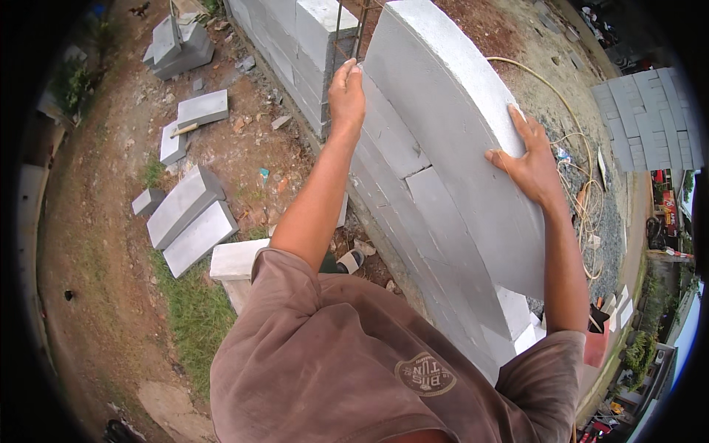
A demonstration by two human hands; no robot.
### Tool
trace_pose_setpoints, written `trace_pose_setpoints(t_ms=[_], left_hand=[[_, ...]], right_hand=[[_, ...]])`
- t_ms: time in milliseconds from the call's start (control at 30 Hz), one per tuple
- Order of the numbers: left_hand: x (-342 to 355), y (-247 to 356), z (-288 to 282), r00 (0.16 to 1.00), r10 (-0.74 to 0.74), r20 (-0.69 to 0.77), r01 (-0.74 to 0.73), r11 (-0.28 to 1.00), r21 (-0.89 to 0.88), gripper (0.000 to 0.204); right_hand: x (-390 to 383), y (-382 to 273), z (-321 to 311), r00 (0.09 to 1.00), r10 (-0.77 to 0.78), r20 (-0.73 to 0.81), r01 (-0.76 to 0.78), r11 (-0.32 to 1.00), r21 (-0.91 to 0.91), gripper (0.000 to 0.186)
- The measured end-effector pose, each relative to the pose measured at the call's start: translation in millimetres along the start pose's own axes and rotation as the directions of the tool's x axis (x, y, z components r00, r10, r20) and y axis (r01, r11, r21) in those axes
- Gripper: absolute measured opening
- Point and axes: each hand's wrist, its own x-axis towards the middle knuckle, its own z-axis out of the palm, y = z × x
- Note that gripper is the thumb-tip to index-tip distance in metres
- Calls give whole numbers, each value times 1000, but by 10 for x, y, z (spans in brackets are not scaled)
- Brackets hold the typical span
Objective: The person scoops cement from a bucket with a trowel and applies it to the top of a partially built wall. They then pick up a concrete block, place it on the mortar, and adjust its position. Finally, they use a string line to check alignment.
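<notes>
A large, light-grey lightweight concrete block (436, 111) stands on edge on top of a low block wall (384, 133), running from the far end down toward my body. My right hand (530, 162) grips its right upper edge, fingers spread over the white top and thumb on the grey face. At the block's far left end is my left hand (347, 100), its fingers curled beside thin steel rods (360, 29). What those fingers hold is hidden. A thin string crosses near my right thumb.
Beyond the rods, another wall section (314, 44) continues. Loose blocks (193, 207) lie on dirt and grass at left, one with a handled tool (185, 130) on it. A yellowish hose (572, 111) coils over gravel at right, near a block stack (650, 122).
</notes>
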Motion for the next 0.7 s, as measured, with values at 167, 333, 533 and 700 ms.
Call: trace_pose_setpoints(t_ms=[167,333,533,700], left_hand=[[670,-706,-55,986,-29,162,4,989,149,47],[689,-762,203,979,89,186,-135,958,252,52],[768,-796,155,985,99,142,-138,944,300,54],[863,-834,127,972,160,174,-197,954,227,52]], right_hand=[[36,-94,20,999,37,-5,-36,995,95,85],[168,-96,80,998,59,-25,-56,995,88,84],[167,-131,24,1000,11,2,-11,996,92,84],[227,-159,38,1000,4,-17,-3,996,90,82]])
